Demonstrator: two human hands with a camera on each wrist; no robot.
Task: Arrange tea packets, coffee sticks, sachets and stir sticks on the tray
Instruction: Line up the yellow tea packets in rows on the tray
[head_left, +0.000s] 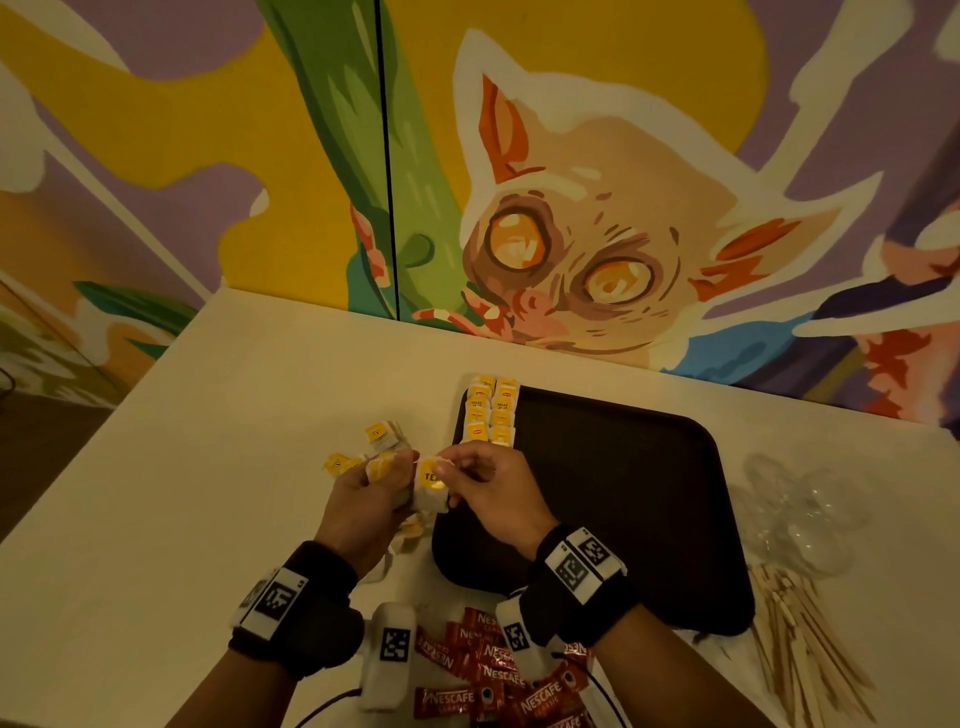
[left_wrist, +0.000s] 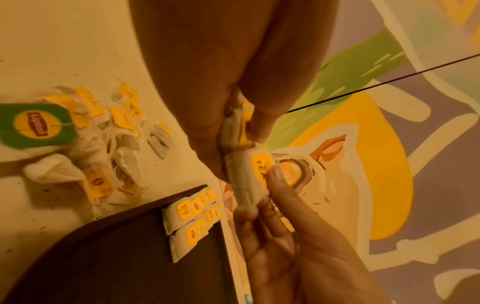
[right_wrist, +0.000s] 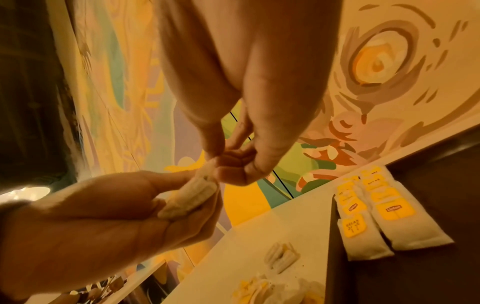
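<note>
Over the table, just left of the dark tray (head_left: 623, 493), my left hand (head_left: 392, 470) grips a small bundle of white tea bags (right_wrist: 189, 197) with yellow tags. My right hand (head_left: 452, 470) pinches one tea bag (head_left: 431, 486) by its yellow tag, right against that bundle. In the left wrist view the same tea bag (left_wrist: 249, 176) sits between the right hand's thumb and fingers. Two neat rows of tea bags (head_left: 491, 410) lie along the tray's far left corner. Red coffee sticks (head_left: 493, 670) are piled near the front edge, partly under my wrists. Wooden stir sticks (head_left: 810, 639) lie right of the tray.
Loose tea bags (head_left: 384, 434) are scattered on the white table left of the tray, with a bigger pile (left_wrist: 103, 144) showing in the left wrist view. Crumpled clear plastic (head_left: 800, 514) lies at the right. A painted wall stands right behind the table.
</note>
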